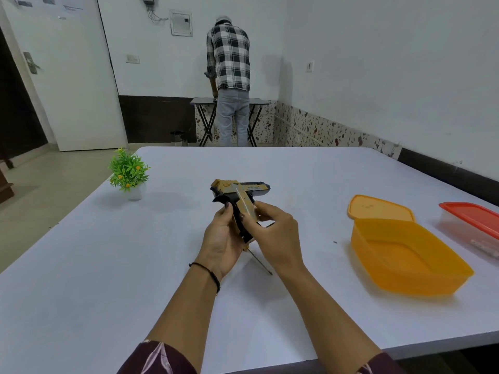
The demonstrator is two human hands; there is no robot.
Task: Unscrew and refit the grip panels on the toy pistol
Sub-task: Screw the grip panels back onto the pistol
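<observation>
Head view: the toy pistol [239, 191] is held above the middle of the white tabletop [108, 265], barrel pointing right. The left hand [224, 238] is curled round the black grip. The right hand [272, 233] pinches the gold grip panel [245, 207] against it. A screwdriver [260, 263] shaft shows just beneath both hands. An open orange container [405, 255] stands well apart to the right.

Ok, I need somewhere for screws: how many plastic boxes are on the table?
2. An open orange plastic tub stands at the right; a clear plastic box with a red lid lies beyond it, partly cut off by the frame edge.
</observation>
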